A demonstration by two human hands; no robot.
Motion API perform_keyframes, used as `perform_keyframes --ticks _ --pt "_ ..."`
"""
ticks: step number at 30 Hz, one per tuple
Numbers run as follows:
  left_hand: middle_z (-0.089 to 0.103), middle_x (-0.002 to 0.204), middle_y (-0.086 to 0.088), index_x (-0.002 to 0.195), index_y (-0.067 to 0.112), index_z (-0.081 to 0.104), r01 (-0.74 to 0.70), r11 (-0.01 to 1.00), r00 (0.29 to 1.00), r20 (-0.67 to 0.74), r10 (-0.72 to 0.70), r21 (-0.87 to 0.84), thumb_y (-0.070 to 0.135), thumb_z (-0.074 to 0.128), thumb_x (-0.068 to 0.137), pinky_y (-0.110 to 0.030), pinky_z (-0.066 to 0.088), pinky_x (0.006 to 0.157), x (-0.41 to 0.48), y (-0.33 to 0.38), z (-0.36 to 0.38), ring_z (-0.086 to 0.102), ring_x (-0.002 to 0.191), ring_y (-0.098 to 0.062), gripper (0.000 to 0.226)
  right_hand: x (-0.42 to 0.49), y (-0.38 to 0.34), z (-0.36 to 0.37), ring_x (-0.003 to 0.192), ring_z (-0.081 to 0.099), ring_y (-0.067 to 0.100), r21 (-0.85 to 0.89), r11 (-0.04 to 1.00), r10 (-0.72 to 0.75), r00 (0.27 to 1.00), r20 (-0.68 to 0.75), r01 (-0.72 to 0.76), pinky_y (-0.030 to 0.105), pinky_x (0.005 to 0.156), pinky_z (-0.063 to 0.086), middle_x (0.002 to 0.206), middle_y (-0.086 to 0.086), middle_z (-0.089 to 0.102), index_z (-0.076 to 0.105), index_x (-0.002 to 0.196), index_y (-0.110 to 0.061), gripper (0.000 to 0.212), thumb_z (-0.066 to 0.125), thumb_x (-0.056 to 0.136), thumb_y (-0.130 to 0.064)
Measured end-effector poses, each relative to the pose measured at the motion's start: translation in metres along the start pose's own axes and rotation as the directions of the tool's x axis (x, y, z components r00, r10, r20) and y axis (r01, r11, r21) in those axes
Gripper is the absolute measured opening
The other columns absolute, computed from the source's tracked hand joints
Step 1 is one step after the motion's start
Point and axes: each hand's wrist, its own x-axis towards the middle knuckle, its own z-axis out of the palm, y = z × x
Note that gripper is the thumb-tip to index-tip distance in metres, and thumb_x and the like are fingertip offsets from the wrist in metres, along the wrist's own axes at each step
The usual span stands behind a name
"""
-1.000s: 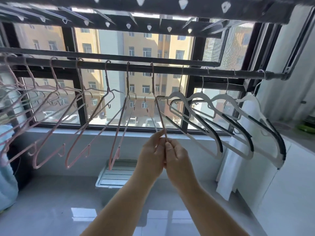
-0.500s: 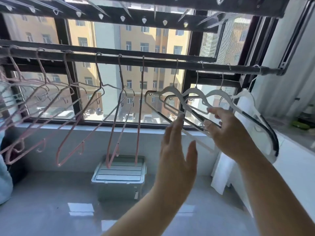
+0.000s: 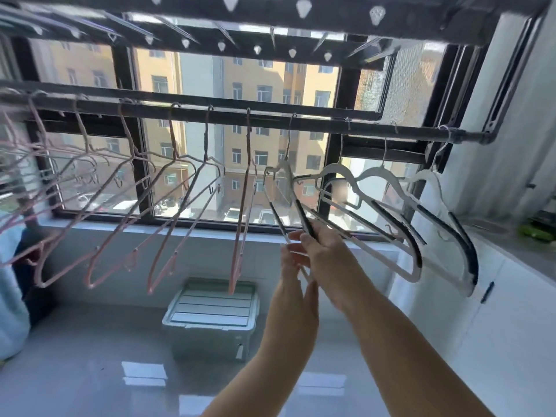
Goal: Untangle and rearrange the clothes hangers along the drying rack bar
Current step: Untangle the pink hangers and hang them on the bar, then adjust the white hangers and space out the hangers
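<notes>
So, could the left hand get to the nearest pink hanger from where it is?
Probably yes. The left hand sits close beside that pink hanger, with nothing between them. It seems to be holding the leftmost white hanger, though, so it would need to let go first.

Bright daylight enters through the window [image 3: 240,139]; glare patches on the glossy floor [image 3: 90,356]. Left edge motion-blurred; wide-angle bending at edges.
</notes>
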Motion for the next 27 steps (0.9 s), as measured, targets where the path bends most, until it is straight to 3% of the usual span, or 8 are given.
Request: perform_keyframes --ticks 5,8,10,13,15,18,22,27 --pt "0.049 0.133 -0.006 0.143 0.016 0.012 0.018 0.999 0.999 -0.049 -0.016 0.045 0.016 0.047 0.091 -0.032 0.045 0.094 -0.004 -0.009 -0.011 0.053 0.116 -0.019 0.063 -0.002 -0.006 0.017 0.101 0.061 0.021 0.099 0.995 0.007 0.998 0.054 -0.012 0.037 0.094 0.048 0.105 0.004 0.06 0.051 0.117 -0.01 0.024 0.036 0.098 -0.016" --pt "0.042 0.138 -0.002 0.143 0.01 0.013 0.115 0.993 0.993 0.008 -0.115 -0.015 0.027 0.045 0.092 -0.03 0.04 0.1 -0.007 -0.012 -0.009 0.049 0.121 -0.018 0.063 -0.003 -0.005 0.01 0.093 0.054 0.017 -0.208 0.973 -0.082 0.992 0.099 0.101 0.03 0.084 0.044 0.1 0.001 0.054 0.047 0.124 -0.009 0.033 0.041 0.097 -0.026" --pt "0.046 0.135 -0.012 0.137 -0.001 0.025 0.272 0.96 0.96 0.082 -0.267 -0.062 0.031 0.044 0.092 -0.026 0.038 0.094 -0.01 -0.014 -0.003 0.048 0.12 -0.026 0.059 -0.003 -0.003 -0.006 0.11 0.048 0.018 -0.446 0.87 -0.218 0.976 0.028 0.208 0.031 0.097 0.039 0.117 0.003 0.05 0.043 0.131 -0.011 0.041 0.046 0.094 -0.028" --pt "0.044 0.128 -0.032 0.125 -0.013 0.035 0.415 0.908 0.885 0.254 -0.39 -0.05 0.034 0.043 0.093 -0.037 0.036 0.094 -0.017 -0.014 0.013 0.042 0.119 -0.039 0.058 -0.007 -0.006 -0.047 0.121 0.04 0.018 -0.688 0.667 -0.558 0.804 -0.207 0.286 0.021 0.099 0.028 0.127 0.007 0.048 0.051 0.123 -0.012 0.033 0.052 0.09 -0.016" --pt "0.044 0.137 -0.017 0.134 0.0 0.035 0.364 0.929 0.887 0.33 -0.322 -0.072 0.034 0.043 0.093 -0.029 0.032 0.101 -0.022 -0.006 0.027 0.042 0.125 -0.024 0.054 -0.006 -0.003 -0.077 0.12 0.042 0.023 -0.752 0.631 -0.564 0.777 -0.279 0.188 0.023 0.095 0.028 0.128 0.013 0.05 0.051 0.122 -0.008 0.035 0.053 0.088 -0.012" --pt "0.038 0.14 0.001 0.139 0.019 0.032 0.249 0.953 0.923 0.34 -0.179 -0.174 0.028 0.046 0.093 -0.012 0.028 0.095 -0.018 0.015 0.043 0.037 0.123 -0.003 0.049 -0.008 0.008 -0.103 0.112 0.052 0.026 -0.615 0.786 -0.276 0.924 -0.264 0.059 0.03 0.091 0.039 0.128 0.015 0.054 0.044 0.131 -0.007 0.038 0.046 0.093 -0.014" --pt "0.044 0.133 0.005 0.13 0.016 0.044 0.125 0.979 0.948 0.31 -0.071 -0.159 0.027 0.048 0.092 -0.021 0.033 0.103 -0.006 0.034 0.06 0.04 0.124 -0.007 0.04 -0.013 0.019 -0.102 0.08 0.066 0.017 -0.342 0.935 -0.161 0.973 -0.163 0.097 0.023 0.071 0.052 0.096 0.009 0.067 0.054 0.11 -0.008 0.021 0.039 0.097 -0.015" --pt "0.042 0.072 0.007 0.081 0.016 0.042 0.069 0.994 0.997 -0.03 -0.072 -0.088 0.033 0.061 0.083 -0.011 0.033 0.06 -0.013 0.036 0.049 0.04 0.064 -0.004 0.026 -0.012 0.015 -0.085 0.055 0.048 0.011 -0.074 0.996 -0.06 0.989 -0.134 0.05 0.016 0.055 0.045 0.06 -0.001 0.045 0.054 0.083 -0.016 0.021 0.043 0.096 -0.028"
